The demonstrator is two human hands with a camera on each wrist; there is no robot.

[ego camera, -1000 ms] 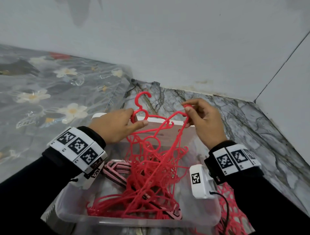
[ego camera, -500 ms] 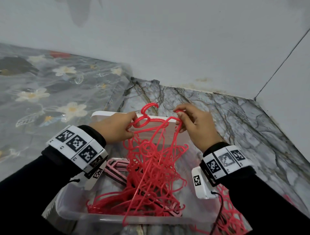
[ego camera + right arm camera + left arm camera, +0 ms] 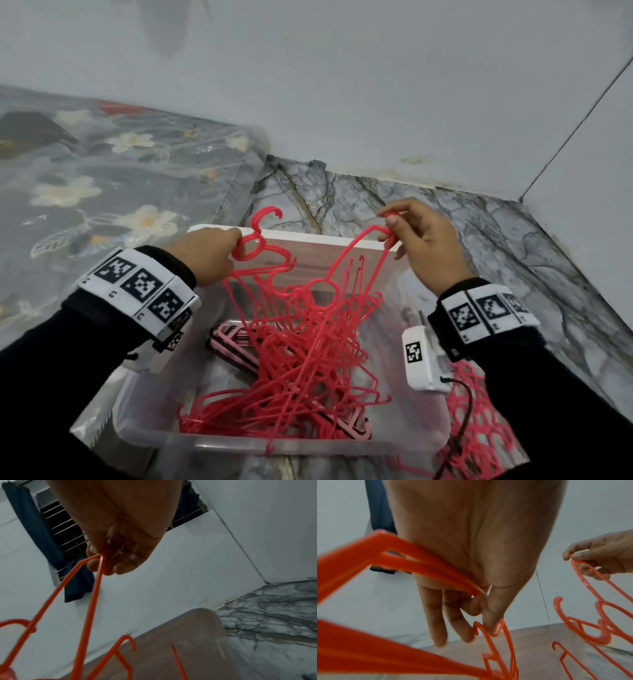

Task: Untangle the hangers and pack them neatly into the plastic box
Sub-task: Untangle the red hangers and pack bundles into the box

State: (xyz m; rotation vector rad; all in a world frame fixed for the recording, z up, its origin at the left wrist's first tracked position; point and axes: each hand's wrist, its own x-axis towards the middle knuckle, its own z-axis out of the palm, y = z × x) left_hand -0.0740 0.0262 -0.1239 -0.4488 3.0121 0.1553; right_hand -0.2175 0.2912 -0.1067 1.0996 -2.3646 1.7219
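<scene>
The left hand is gripping the hook end of the tangled red hangers, while the right hand is pinching a corner of one hanger between thumb and fingers. The tangle is hanging into the clear plastic box, beside stacked pink hangers, on a marbled floor.

Right hand filling top of frame, fingers pinching corner of thin red hanger, two arms running down toward lower left. More red hanger hooks showing along bottom edge. Translucent plastic box sitting below, on grey marble floor. Dark blue cloth hanging by barred window in pale wall.
</scene>
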